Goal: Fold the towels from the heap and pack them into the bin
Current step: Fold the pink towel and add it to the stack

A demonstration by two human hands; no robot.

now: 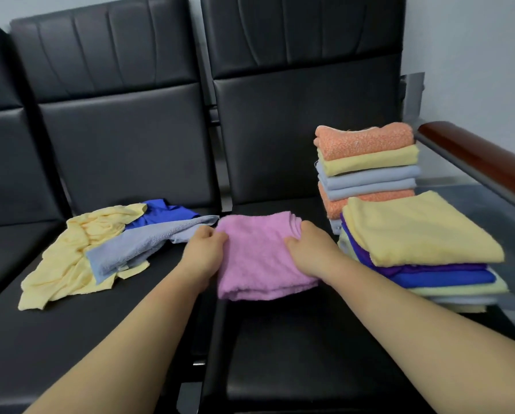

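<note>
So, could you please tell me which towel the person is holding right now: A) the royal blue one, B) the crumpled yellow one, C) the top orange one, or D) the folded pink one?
D: the person's fingers clasp the left and right edges of the folded pink towel.

Left of the pink towel [259, 258] the heap [80, 255] crowds close, its grey edge nearly touching. Right of it a low stack [420, 234] sits just beside, with a tall stack [366, 162] and the armrest [474, 156] beyond. Before and behind the towel the seat [280, 339] lies open, up to the backrest [304, 138].
</note>
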